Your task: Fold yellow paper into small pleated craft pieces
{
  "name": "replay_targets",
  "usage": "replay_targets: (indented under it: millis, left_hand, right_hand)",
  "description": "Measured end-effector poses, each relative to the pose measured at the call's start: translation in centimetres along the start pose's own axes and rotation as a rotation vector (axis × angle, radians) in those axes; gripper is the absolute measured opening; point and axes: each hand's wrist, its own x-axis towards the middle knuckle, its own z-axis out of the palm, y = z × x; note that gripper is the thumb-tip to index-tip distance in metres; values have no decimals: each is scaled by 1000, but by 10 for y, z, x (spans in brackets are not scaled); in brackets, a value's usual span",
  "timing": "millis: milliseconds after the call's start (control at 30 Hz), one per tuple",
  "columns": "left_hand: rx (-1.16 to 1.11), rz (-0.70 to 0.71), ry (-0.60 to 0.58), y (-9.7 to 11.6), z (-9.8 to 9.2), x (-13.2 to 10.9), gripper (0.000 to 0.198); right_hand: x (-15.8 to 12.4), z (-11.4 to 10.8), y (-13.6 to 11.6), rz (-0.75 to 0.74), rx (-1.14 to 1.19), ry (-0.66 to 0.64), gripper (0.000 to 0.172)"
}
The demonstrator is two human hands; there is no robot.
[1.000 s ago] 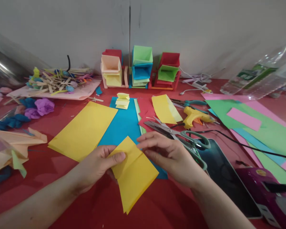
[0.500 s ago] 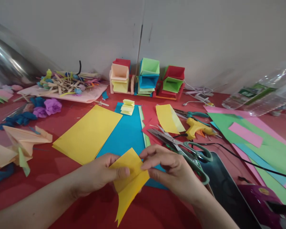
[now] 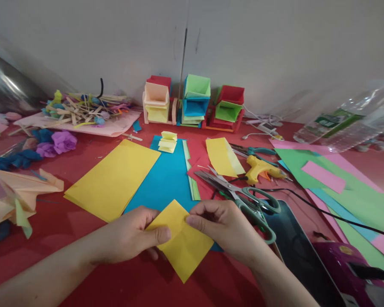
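A creased piece of yellow paper [image 3: 187, 249] is held between both hands, above the near edge of a blue sheet [image 3: 161, 179]. My left hand [image 3: 137, 234] pinches its left side, thumb on top and fingers underneath. On the upper right edge my right hand [image 3: 222, 224] grips it with thumb and bent fingers. The paper lies fairly flat, one corner toward me. Larger yellow sheets [image 3: 112, 179] rest beyond my left hand. Scissors [image 3: 240, 194] with green handles lie just beyond my right hand.
Folded paper boxes [image 3: 196, 106] stand by the wall. At right are a yellow glue gun [image 3: 262, 170], a black phone-like slab [image 3: 297, 238], a purple device [image 3: 342, 264], coloured sheets [image 3: 365, 183] and a plastic bottle [image 3: 345, 117]. Wooden sticks [image 3: 80, 108] and paper flowers [image 3: 62, 141] lie left.
The yellow paper's hanging lower flap has swung up and spread out, so it shows as a flatter diamond. My right thumb has moved onto its top. The view has shifted slightly.
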Motion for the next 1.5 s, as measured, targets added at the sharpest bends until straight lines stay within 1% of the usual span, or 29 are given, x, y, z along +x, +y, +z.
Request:
replay_targets:
  millis: [67,233,367,500,633,800,933,1033,1100,1167,1333,1500]
  left_hand:
    - [-14,-18,-40,-1,-2,0,24]
    - [-11,10,70,-4,-1,2,25]
    - [33,15,95,-9,2,5,29]
    - [34,0,116,-10,3,6,31]
    - [10,11,104,-9,1,5,27]
    - [32,52,79,-9,1,5,25]
    - [40,52,97,-9,4,5,24]
    - [36,55,49,-8,5,5,24]
    - [32,61,12,-8,5,6,24]
    - [23,66,-6,-10,4,6,23]
    - [42,75,-4,-14,1,8,27]
    - [141,71,61,-12,2,8,30]
  right_hand:
    - [0,0,0,10,-5,-1,25]
    - [-1,2,-2,-13,-82,14,25]
    - [-2,3,-3,-25,-139,20,24]
    - [-2,4,-3,-40,-134,27,21]
    - [-3,5,-5,-35,-130,36,20]
    - [-4,5,-6,-29,-139,52,20]
    - [-2,8,-8,-29,-46,52,19]
    - [-2,12,-10,-31,13,40,18]
    - [-3,14,-11,-33,11,34,15]
    - [-5,15,-12,-47,-27,43,12]
    - [-9,16,-16,-120,-200,91,7]
    - [-11,16,-17,-169,-291,96,5]
